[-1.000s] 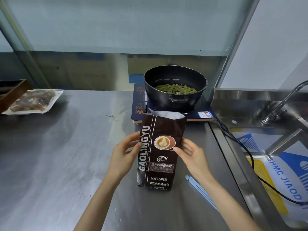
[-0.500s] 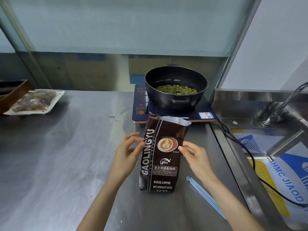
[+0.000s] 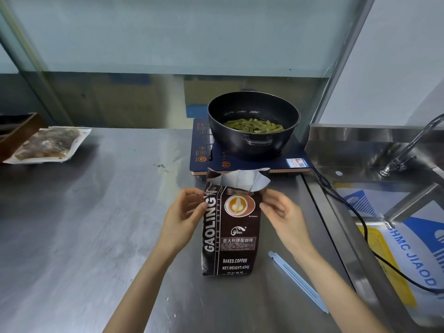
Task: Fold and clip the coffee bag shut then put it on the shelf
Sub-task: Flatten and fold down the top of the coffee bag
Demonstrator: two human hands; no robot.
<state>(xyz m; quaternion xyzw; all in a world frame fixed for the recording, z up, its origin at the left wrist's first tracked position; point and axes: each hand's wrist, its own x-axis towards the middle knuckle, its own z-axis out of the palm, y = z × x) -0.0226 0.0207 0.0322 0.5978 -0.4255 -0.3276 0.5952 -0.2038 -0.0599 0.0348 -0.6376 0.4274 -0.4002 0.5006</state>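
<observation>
We hold the upright dark-brown foil coffee bag [image 3: 230, 227] between us, left hand [image 3: 182, 218] and right hand [image 3: 284, 218] pinching its upper corners. Its open silver mouth rises just above our fingertips. The pale-blue plastic sealing clip [image 3: 296, 281] lies nearer our right.

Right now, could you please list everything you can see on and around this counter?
coffee bag: one, dark brown, upright at counter centre, top open
bag clip: one, light blue, flat on the counter right of the bag
pot: one, black, on the cooker, green vegetables inside
induction cooker: one, dark blue, behind the bag
vacuum pack: one, clear with brown contents, far left
counter: one, steel
sink: one, steel, right
faucet: one, steel, over the sink
left hand: gripping the bag's left edge
right hand: gripping the bag's right edge
</observation>
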